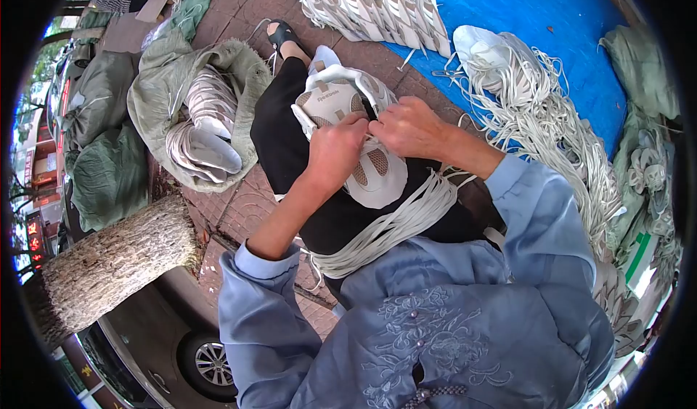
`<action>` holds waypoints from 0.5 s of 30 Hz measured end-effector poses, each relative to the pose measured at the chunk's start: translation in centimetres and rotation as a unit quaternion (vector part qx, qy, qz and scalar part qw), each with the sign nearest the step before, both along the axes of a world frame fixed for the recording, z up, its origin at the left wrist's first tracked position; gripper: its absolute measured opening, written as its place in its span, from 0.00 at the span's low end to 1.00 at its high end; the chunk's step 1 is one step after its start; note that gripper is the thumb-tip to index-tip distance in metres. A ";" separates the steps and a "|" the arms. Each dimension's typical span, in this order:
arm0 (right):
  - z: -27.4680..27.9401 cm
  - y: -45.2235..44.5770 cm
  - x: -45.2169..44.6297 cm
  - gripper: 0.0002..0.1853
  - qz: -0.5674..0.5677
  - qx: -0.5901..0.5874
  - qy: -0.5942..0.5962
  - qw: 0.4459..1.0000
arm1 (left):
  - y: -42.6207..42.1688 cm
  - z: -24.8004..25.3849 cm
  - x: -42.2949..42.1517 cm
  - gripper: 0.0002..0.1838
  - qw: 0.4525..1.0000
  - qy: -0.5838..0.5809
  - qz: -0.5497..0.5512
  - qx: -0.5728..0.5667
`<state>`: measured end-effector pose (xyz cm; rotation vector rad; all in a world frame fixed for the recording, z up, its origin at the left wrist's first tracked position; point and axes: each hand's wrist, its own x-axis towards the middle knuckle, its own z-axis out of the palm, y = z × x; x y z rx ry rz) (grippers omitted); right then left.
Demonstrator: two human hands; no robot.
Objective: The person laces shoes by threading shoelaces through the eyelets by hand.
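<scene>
Touching shoe upper (332, 102), left hand (337, 150), right hand (412, 128); each grip pressed together, contents hidden

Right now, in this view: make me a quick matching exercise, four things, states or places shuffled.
1. Shoe
2. Tarp
3. Sack
4. Trunk

A. Rough-barked
B. Left hand and right hand on it
C. Open, stacked uppers inside
D. Bright blue

Pairs: 1-B, 2-D, 3-C, 4-A
</scene>
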<state>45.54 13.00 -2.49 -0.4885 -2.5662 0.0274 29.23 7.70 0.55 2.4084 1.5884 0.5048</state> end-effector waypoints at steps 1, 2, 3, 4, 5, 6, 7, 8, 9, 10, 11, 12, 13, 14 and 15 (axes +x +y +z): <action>-0.1 -0.1 -0.2 0.04 0.006 0.016 0.014 1.000 | -0.1 0.1 0.0 0.05 1.000 0.001 0.000 -0.002; -0.2 0.0 -0.3 0.04 0.007 0.015 0.015 1.000 | 0.1 0.2 -0.1 0.05 1.000 -0.003 -0.009 -0.007; -0.2 0.0 -0.3 0.04 0.012 0.016 0.037 0.999 | 0.0 0.3 -0.2 0.05 1.000 -0.008 -0.015 -0.014; -0.2 0.0 -0.4 0.04 0.017 0.018 0.060 0.998 | 0.2 0.2 -0.5 0.05 1.000 -0.007 -0.009 -0.016; -0.2 0.0 -0.5 0.04 0.020 0.015 0.062 0.998 | 0.4 0.1 -0.7 0.05 0.999 -0.003 -0.025 -0.021; -0.2 -0.1 -0.6 0.05 0.016 0.012 0.069 0.997 | 0.4 0.1 -0.9 0.05 0.999 0.001 -0.041 -0.027; -0.1 0.0 -0.6 0.05 0.010 0.013 0.077 0.997 | 0.5 0.1 -0.9 0.05 0.999 0.002 -0.041 -0.026; -0.1 0.0 -0.5 0.05 0.009 0.013 0.076 0.997 | 0.5 0.1 -0.8 0.06 0.999 0.000 -0.049 -0.015; 0.0 0.0 -0.3 0.04 -0.004 -0.030 0.067 0.997 | 0.5 0.0 -0.7 0.06 0.998 -0.004 -0.055 -0.004; 0.3 -0.1 -0.2 0.04 -0.016 -0.073 0.057 0.996 | 0.4 -0.1 -0.5 0.06 0.998 -0.006 -0.055 -0.004; 0.7 -0.3 -0.1 0.04 -0.016 -0.075 0.056 0.995 | 0.3 -0.2 -0.5 0.07 0.998 0.024 -0.058 0.017; 1.3 -0.5 0.2 0.04 -0.040 -0.194 0.022 0.980 | 0.1 -0.2 -0.5 0.07 0.996 0.055 -0.061 0.037; 2.0 -0.5 0.4 0.06 -0.063 -0.309 -0.014 0.949 | -0.1 -0.2 -0.4 0.07 0.996 0.055 -0.060 0.038; 2.7 -0.3 0.3 0.06 -0.065 -0.309 -0.014 0.949 | -0.3 -0.3 -0.3 0.07 0.993 0.080 -0.060 0.064; 3.5 -0.3 -0.1 0.07 -0.085 -0.311 -0.068 0.944 | -0.6 -0.3 -0.1 0.07 0.989 0.103 -0.061 0.090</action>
